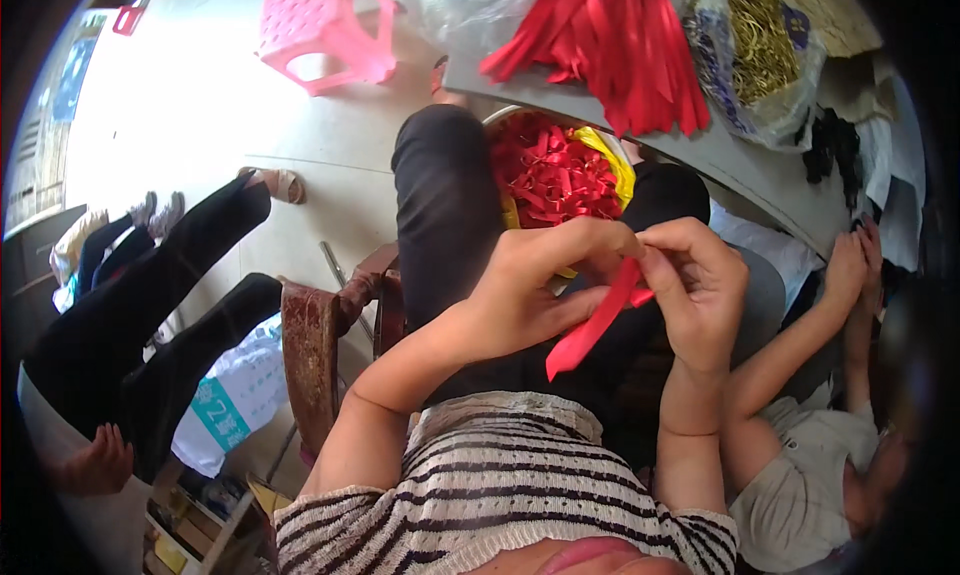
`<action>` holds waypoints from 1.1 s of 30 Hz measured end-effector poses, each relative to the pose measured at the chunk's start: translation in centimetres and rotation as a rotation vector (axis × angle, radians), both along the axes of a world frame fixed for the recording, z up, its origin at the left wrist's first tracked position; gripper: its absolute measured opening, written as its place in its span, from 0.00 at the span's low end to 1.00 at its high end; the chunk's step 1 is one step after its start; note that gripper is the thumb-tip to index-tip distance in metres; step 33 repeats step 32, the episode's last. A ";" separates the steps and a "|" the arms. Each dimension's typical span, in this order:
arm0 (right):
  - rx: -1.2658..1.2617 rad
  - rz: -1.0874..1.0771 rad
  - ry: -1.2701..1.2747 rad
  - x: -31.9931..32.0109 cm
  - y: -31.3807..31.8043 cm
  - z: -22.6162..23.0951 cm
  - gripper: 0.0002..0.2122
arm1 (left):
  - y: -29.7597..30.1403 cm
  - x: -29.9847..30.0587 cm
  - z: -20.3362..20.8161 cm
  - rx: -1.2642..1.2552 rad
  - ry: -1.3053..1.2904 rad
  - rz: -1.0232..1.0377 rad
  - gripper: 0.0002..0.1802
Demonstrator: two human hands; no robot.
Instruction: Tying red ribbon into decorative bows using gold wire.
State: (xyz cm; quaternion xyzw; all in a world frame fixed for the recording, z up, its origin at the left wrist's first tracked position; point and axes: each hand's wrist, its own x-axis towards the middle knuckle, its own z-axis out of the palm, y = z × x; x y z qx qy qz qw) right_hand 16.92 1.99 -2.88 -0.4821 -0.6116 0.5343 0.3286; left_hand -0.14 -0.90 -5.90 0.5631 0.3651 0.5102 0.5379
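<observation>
A short red ribbon (585, 343) is pinched between my two hands above my lap, its cut end hanging down to the left. My left hand (545, 280) curls round it, with thumb and fingers closed on its upper part. Facing it, my right hand (695, 285) pinches the ribbon's other end near a small fold or loop. The fingertips of both hands nearly meet, and they hide part of the ribbon. Just beyond my hands, between my knees, stands a container full of red ribbon pieces (550, 170), with a yellow bag (610, 165) lining it.
A grey table (735, 170) ahead bears a bundle of long red ribbons (610, 45) and a clear bag of gold cords (765, 50). One person's hands (855, 255) are at the right; another person sits at the left. A pink stool (325, 30) stands on the floor.
</observation>
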 end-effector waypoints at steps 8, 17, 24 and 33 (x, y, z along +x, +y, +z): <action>0.233 0.004 0.141 0.6 -0.5 -2.3 0.05 | -0.2 0.1 -2.4 -0.489 -0.622 -0.080 0.08; 0.524 -0.344 -0.308 5.9 8.9 -2.3 0.02 | -0.1 0.6 -2.2 -0.160 0.065 0.006 0.06; 0.700 -0.495 -0.640 7.0 14.9 -2.0 0.04 | -0.4 1.1 -1.9 -0.047 0.148 0.039 0.05; 0.693 -0.360 -0.777 8.1 15.3 -2.6 0.05 | 0.3 1.6 -1.8 -0.046 0.190 -0.072 0.06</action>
